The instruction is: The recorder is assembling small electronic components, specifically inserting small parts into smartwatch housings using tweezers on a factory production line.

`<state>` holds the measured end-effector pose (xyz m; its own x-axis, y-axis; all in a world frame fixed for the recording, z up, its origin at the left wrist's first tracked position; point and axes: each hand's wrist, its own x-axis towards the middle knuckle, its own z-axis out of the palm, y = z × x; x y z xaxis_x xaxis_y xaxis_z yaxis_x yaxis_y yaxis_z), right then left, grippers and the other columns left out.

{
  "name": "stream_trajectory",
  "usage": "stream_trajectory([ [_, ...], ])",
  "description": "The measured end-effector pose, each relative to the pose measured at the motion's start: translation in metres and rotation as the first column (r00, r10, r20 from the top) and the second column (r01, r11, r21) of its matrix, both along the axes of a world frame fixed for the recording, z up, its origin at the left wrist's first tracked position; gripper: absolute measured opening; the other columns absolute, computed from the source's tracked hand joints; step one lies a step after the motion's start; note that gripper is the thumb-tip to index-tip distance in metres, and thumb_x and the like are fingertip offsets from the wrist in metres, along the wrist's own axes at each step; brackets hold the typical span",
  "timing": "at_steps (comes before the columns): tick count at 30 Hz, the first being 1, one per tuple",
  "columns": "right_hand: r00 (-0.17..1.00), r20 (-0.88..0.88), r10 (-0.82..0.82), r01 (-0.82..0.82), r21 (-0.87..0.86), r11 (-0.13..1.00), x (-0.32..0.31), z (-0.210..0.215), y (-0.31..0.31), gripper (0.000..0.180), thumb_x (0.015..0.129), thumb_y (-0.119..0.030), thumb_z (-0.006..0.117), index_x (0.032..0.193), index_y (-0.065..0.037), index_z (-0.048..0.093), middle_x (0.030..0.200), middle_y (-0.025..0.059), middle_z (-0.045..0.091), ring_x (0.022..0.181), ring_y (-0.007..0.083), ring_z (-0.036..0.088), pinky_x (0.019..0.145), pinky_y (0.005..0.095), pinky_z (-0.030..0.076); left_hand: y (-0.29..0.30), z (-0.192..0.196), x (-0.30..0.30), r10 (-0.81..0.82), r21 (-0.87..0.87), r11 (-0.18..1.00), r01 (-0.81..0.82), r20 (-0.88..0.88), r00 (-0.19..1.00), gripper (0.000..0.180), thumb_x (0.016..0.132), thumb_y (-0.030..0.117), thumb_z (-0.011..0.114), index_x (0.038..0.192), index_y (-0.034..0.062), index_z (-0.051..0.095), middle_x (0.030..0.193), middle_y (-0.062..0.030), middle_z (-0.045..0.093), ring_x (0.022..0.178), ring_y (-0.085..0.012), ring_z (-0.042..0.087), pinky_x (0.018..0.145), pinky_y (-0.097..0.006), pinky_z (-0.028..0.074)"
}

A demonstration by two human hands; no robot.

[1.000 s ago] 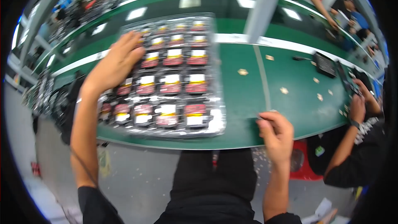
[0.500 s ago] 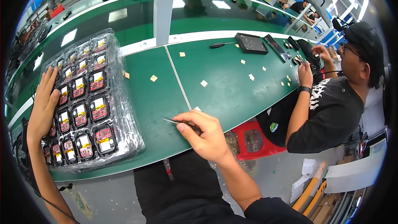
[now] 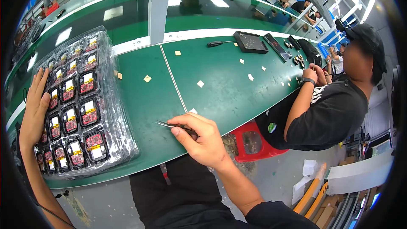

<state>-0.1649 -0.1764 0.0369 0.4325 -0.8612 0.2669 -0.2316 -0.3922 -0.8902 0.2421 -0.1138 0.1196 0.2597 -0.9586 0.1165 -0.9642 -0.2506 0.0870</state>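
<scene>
Between the thumb and fingers of my right hand point(image 3: 203, 142) is a pair of dark tweezers point(image 3: 187, 130), tips pointing left above the green table. My left hand point(image 3: 34, 112) lies with fingers stretched along the left side of a stack of clear plastic trays point(image 3: 123, 138). The top tray holds rows of small black device housings point(image 3: 89, 111), each showing a red circuit board, a white block and yellow tape. A gap of table separates the tweezers from the stack's right edge.
Small pale square pieces point(image 3: 200, 84) are scattered over the table point(image 3: 144, 101). A screwdriver point(image 3: 218, 43), a black box point(image 3: 251, 42) and a dark flat device point(image 3: 277, 47) lie at the far right. A co-worker point(image 3: 328, 114) sits on the right, near a red stool point(image 3: 254, 144). A grey post point(image 3: 159, 12) stands behind.
The whole scene has shifted slightly left in the picture. Both my hands keep their poses, the tweezers still held. The co-worker's raised hand has come down beside the other one.
</scene>
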Motion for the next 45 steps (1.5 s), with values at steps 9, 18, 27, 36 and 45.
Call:
stream_trajectory([
  [9,1.000,0.024,0.000,0.000,0.000,1.000,0.000,0.000,0.001,0.017,0.090,-0.003,0.068,0.106,0.002,0.070,0.080,0.0048,0.062,0.062,0.0090,0.049,0.055,0.0246,0.039,0.002,-0.001,0.003,-0.042,-0.013,0.999,0.042,0.002,0.999,0.058,0.105,0.043,0.036,0.156,0.0154,0.033,0.164,-0.0117,0.022,0.153,-0.0289,0.013,0.123,-0.043,0.010],
  [18,1.000,-0.001,0.012,-0.012,0.039,0.999,-0.002,0.001,0.000,0.016,0.091,-0.005,0.067,0.106,0.001,0.069,0.083,0.0068,0.064,0.065,0.0135,0.054,0.056,0.0272,0.042,0.024,0.015,-0.041,-0.148,-0.147,0.981,0.130,-0.119,0.982,0.096,0.091,0.078,0.034,0.156,0.0075,0.027,0.162,-0.0161,0.026,0.152,-0.0339,0.017,0.123,-0.045,0.011],
  [27,0.999,0.034,0.016,-0.016,0.004,1.000,0.003,-0.003,-0.002,0.017,0.090,-0.001,0.068,0.106,0.003,0.069,0.079,0.0044,0.060,0.062,0.0076,0.047,0.054,0.0241,0.037,0.026,0.008,-0.060,-0.069,0.022,0.997,0.068,0.056,0.996,0.099,0.087,0.084,0.030,0.154,0.0115,0.036,0.162,-0.0177,0.026,0.151,-0.0374,0.017,0.122,-0.050,0.014],
  [36,1.000,0.024,-0.001,0.001,-0.008,1.000,0.004,-0.001,0.000,0.017,0.089,-0.001,0.068,0.106,0.002,0.070,0.077,0.0035,0.059,0.061,0.0073,0.046,0.053,0.0244,0.035,0.031,0.016,-0.066,-0.119,-0.077,0.990,0.119,0.010,0.993,0.097,0.088,0.080,0.036,0.155,0.0099,0.033,0.162,-0.0173,0.026,0.151,-0.0383,0.019,0.121,-0.050,0.015],
  [45,0.999,-0.049,-0.010,0.011,0.014,1.000,0.000,0.004,0.001,0.016,0.092,-0.007,0.066,0.106,0.000,0.068,0.087,0.0082,0.067,0.066,0.0173,0.058,0.056,0.0294,0.045,0.029,0.021,-0.133,-0.314,0.046,0.949,0.313,0.018,0.949,0.103,0.080,0.083,0.044,0.149,0.0056,0.043,0.157,-0.0220,0.032,0.147,-0.0449,0.024,0.119,-0.056,0.014],
])
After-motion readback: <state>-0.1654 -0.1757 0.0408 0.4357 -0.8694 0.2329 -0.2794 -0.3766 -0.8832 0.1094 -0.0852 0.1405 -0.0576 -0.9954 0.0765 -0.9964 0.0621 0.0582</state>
